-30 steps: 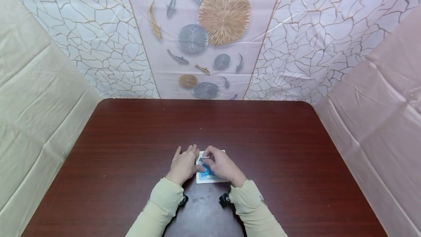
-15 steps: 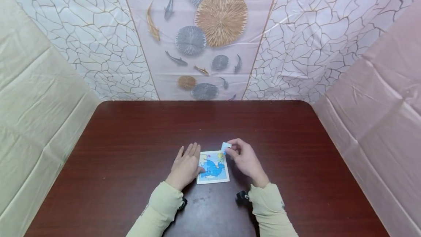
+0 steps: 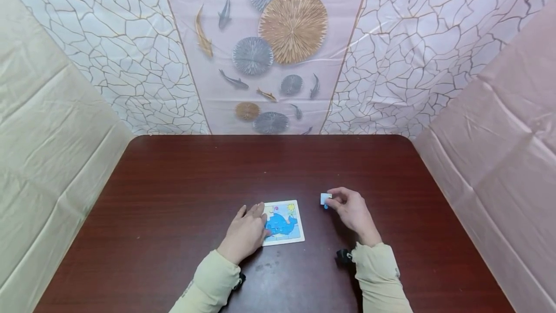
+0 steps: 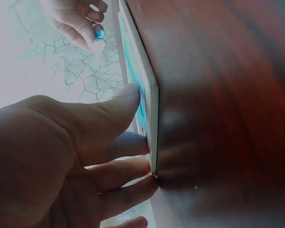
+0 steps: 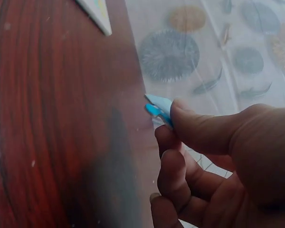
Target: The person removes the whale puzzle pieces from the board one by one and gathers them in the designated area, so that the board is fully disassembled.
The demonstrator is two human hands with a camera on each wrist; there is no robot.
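A small square jigsaw puzzle [image 3: 282,226] with a white border lies on the table, showing a blue whale and a yellow sun. A pale, cream-coloured spot [image 3: 270,209] shows in its upper left part. My left hand [image 3: 244,232] rests along the puzzle's left edge, thumb [image 4: 126,102] on its face and the other fingers fairly straight at the border. To the right of the puzzle, my right hand [image 3: 354,212] pinches a light-blue jigsaw piece [image 5: 160,107] between thumb and index finger, held up over the table.
The dark red-brown wooden table [image 3: 195,177] has rounded far corners. Behind it hangs a patterned cloth [image 3: 299,28], with plain pale cloth walls at the left [image 3: 56,158] and right [image 3: 491,149].
My right hand has lifted the piece off the puzzle and carried it rightward, uncovering the whale picture. My left hand stays at the left edge, its fingers now lying over the border.
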